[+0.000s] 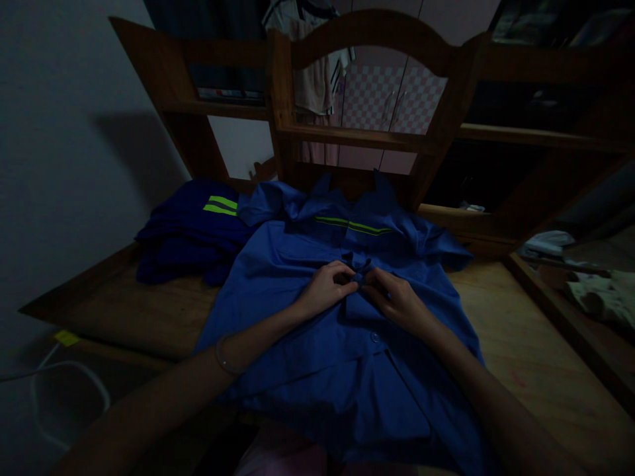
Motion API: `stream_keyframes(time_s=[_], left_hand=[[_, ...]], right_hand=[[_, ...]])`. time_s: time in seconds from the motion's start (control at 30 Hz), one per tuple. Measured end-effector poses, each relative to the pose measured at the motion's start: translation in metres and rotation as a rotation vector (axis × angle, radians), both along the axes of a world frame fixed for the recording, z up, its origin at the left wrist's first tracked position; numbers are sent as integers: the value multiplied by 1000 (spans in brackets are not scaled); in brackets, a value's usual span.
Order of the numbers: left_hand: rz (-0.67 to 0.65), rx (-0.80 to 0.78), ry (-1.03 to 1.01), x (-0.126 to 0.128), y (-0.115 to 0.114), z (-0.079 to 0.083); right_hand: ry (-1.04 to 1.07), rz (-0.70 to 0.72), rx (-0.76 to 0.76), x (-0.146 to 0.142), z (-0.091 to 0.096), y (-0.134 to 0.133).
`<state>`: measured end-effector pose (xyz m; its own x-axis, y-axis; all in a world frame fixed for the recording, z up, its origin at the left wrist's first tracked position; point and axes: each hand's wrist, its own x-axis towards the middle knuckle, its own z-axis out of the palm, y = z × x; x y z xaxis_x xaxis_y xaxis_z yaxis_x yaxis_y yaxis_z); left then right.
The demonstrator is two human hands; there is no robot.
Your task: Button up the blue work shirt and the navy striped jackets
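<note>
Head view has the left hand (323, 291) and right hand (399, 301) pinching the shirt (268, 284) between narrowed fingertips, apparently working at its placket (364, 307), a button (375, 337) nearside of the fingers; the next move likely calls for fine thumb control.

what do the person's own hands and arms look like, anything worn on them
Both the left hand and the right hand are ungloved, and no sleeves show on the forearms. A thin, pale bracelet circles the left forearm; none shows on the right. The dim light hides finer detail.
</note>
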<state>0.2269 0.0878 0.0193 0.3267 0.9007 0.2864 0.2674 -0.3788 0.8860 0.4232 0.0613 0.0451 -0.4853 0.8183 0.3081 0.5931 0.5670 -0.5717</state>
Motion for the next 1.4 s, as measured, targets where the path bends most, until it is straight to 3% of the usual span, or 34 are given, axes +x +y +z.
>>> stream_keyframes(time_s=[0.2, 0.6, 0.97, 1.17, 1.4], left_hand=[[-39, -124, -91, 2, 1, 1], [-19, -173, -158, 3, 1, 2], [-25, -410, -350, 3, 5, -2], [-21, -436, -369, 4, 2, 3], [-49, -422, -400, 4, 5, -2]], right_hand=[[3, 19, -1, 0, -1, 2], [34, 22, -22, 1, -4, 3], [13, 37, -27, 1, 1, 0], [0, 28, -27, 1, 1, -2], [-4, 14, 0, 1, -3, 0]])
